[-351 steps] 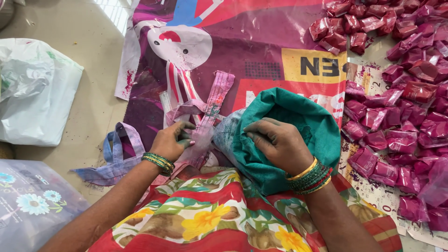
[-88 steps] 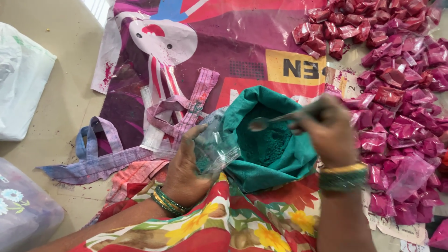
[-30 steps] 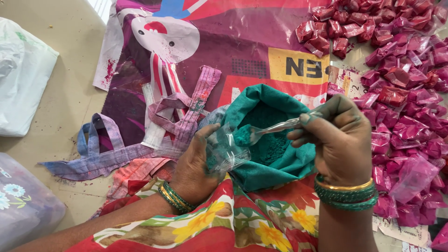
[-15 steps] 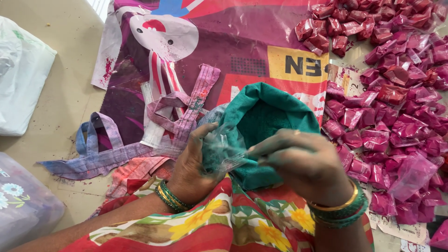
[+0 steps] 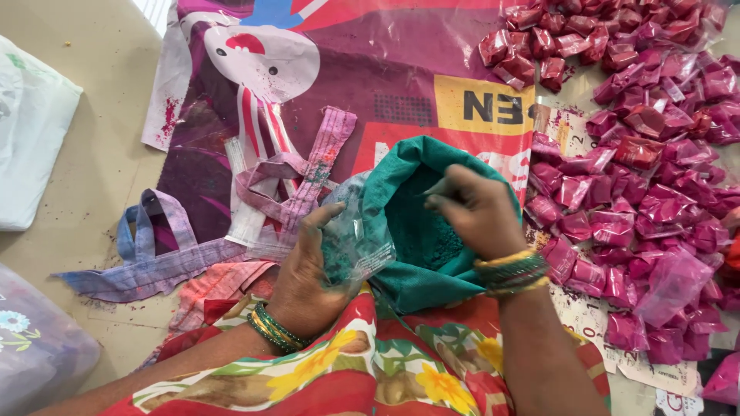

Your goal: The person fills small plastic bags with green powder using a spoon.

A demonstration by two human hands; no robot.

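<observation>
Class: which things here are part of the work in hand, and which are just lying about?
In use: left hand, small clear bag, right hand, big teal powder bag.
Lying about: filled pink packets, purple strapped carrier bag, white bag.

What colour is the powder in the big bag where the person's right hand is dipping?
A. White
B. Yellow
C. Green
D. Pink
C. The right hand reaches into the big open bag, and the powder inside it is dark teal green; the pink is in the small packets piled to the right.
</observation>
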